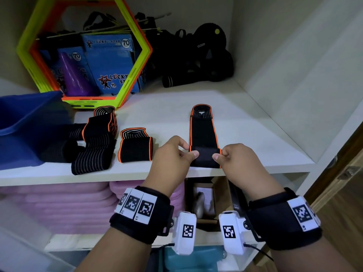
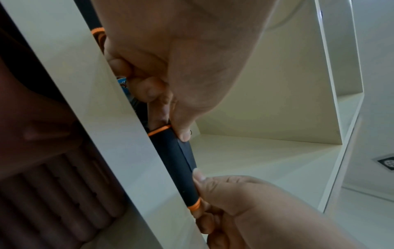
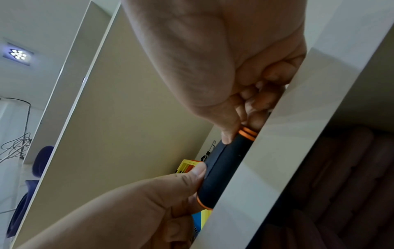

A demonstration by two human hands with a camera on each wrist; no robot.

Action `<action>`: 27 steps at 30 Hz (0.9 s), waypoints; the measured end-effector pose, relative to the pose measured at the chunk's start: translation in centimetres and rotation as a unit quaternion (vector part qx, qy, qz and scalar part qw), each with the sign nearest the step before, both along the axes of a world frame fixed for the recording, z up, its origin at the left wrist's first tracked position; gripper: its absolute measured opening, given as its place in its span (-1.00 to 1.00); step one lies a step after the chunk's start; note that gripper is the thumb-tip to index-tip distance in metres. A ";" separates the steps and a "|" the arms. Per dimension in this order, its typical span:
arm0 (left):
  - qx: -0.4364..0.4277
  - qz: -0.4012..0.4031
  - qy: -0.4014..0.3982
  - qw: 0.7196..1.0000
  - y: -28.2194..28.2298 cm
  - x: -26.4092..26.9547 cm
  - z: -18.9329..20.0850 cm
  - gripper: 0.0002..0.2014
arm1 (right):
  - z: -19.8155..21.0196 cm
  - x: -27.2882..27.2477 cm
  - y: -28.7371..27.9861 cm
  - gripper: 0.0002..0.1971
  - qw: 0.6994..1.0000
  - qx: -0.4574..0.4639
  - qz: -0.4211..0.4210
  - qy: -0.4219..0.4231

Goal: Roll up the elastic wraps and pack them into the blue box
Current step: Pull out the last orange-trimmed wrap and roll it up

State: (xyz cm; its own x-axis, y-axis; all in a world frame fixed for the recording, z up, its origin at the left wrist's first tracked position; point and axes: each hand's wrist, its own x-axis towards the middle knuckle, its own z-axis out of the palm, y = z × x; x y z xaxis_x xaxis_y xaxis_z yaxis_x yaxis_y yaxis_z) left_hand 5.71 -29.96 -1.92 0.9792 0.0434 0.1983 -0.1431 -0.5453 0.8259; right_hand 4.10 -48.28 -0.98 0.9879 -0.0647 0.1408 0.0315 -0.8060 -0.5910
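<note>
A black elastic wrap [image 1: 203,132] with orange edging lies lengthwise on the white shelf [image 1: 255,138], its near end rolled into a short roll [image 2: 177,161] [image 3: 224,170] at the shelf's front edge. My left hand [image 1: 191,151] [image 2: 170,129] pinches the roll's left end and my right hand [image 1: 220,154] [image 3: 241,131] pinches its right end, thumbs on top. The blue box [image 1: 25,122] stands at the far left. Between it and my hands lie a folded wrap [image 1: 135,145] and a loose pile of wraps [image 1: 96,142].
Yellow and orange hexagon rings [image 1: 135,61] lean at the back left around blue packets [image 1: 112,61] and a purple cone [image 1: 72,75]. Black gear [image 1: 196,54] fills the back. The cabinet's side wall [image 1: 294,75] is at the right. Pink mats [image 1: 59,203] fill the lower shelf.
</note>
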 end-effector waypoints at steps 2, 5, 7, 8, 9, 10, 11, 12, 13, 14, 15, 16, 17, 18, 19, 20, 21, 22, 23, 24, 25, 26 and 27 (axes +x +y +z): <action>0.011 0.004 0.003 1.000 -0.1 -0.1 0.4 -0.77 | 0.1 0.0 0.1 -0.55 1.000 -0.014 -0.005 0.012; 0.040 0.010 0.023 0.999 -0.3 -0.1 1.2 -0.72 | 0.3 0.3 0.3 -0.55 0.999 -0.024 -0.020 0.031; 0.086 0.011 0.034 0.996 -0.3 0.2 1.7 -0.68 | 0.2 0.5 0.3 -0.55 0.999 -0.023 -0.029 0.037; 0.118 0.011 0.034 0.992 -0.3 0.3 2.0 -0.66 | 0.2 0.7 0.4 -0.55 0.998 -0.024 -0.033 0.037; 0.150 0.012 0.030 0.988 -0.3 0.5 2.3 -0.65 | 0.1 0.7 0.4 -0.58 0.998 -0.027 -0.035 0.034; 0.178 0.013 0.024 0.984 -0.3 0.5 2.6 -0.63 | 0.1 0.8 0.4 -0.63 0.999 -0.022 -0.035 0.025; 0.202 0.011 0.013 0.979 -0.5 0.4 2.9 -0.62 | 0.1 0.7 0.5 -0.71 0.999 -0.010 -0.035 0.011; 0.222 0.006 -0.006 0.975 -0.6 0.4 3.0 -0.62 | 0.2 0.6 0.6 -0.76 0.999 0.004 -0.033 -0.006; 0.240 -0.002 -0.030 0.970 -0.7 0.3 3.0 -0.65 | 0.2 0.4 0.6 -0.74 0.999 0.009 -0.027 -0.025; 0.261 -0.009 -0.052 0.964 -0.9 0.3 2.9 -0.70 | 0.2 0.2 0.7 -0.74 0.999 0.000 -0.018 -0.042; 0.282 -0.013 -0.069 0.957 -1.0 0.1 2.9 -0.77 | 0.2 0.1 0.7 -0.77 0.998 -0.018 -0.012 -0.055; 0.301 -0.015 -0.078 0.950 -1.0 0.0 2.7 -0.82 | 0.1 0.0 0.9 -0.82 0.997 -0.037 -0.008 -0.066; 0.320 -0.015 -0.085 0.943 -1.1 -0.1 2.6 -0.83 | 0.0 -0.2 0.9 -0.85 0.995 -0.057 -0.006 -0.077; 0.339 -0.017 -0.090 0.936 -1.2 -0.2 2.5 -0.82 | -0.2 -0.3 0.9 -0.86 0.993 -0.077 -0.003 -0.090; 0.355 -0.027 -0.098 0.929 -1.2 -0.2 2.2 -0.79 | -0.4 -0.3 0.9 -0.85 0.990 -0.098 0.000 -0.101; 0.363 -0.045 -0.104 0.925 -1.2 -0.2 2.0 -0.74 | -0.7 -0.4 0.9 -0.83 0.987 -0.119 0.004 -0.107; 0.363 -0.070 -0.106 0.923 -1.1 -0.2 1.6 -0.69 | -0.9 -0.6 1.0 -0.81 0.984 -0.142 0.011 -0.109; 0.356 -0.095 -0.100 0.924 -0.9 -0.1 1.3 -0.63 | -1.1 -0.8 1.0 -0.77 0.981 -0.162 0.021 -0.105; 0.345 -0.116 -0.089 0.927 -0.6 -0.1 0.9 -0.57 | -1.2 -0.9 0.9 -0.74 0.980 -0.176 0.031 -0.093; 0.330 -0.129 -0.076 0.932 -0.2 -0.1 0.5 -0.52 | -1.1 -1.1 0.9 -0.69 0.980 -0.180 0.042 -0.077; 0.310 -0.133 -0.070 0.939 0.2 0.0 0.1 -0.47 | -1.0 -1.3 0.8 -0.64 0.981 -0.176 0.055 -0.061; 0.279 -0.133 -0.061 0.949 0.6 0.0 -0.1 -0.43 | -0.8 -1.4 0.7 -0.58 0.983 -0.167 0.066 -0.047; 0.235 -0.132 -0.049 0.962 0.9 -0.1 -0.3 -0.39 | -0.6 -1.4 0.5 -0.53 0.985 -0.153 0.074 -0.037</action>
State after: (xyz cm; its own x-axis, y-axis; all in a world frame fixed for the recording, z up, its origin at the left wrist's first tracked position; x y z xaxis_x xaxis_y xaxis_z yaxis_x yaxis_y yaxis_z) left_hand 5.64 -29.07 -2.21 0.9190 -0.3220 0.2275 -0.3934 -0.7888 0.4724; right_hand 2.71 -47.75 -1.54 0.9699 0.1353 0.2027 0.1952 -0.9292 -0.3137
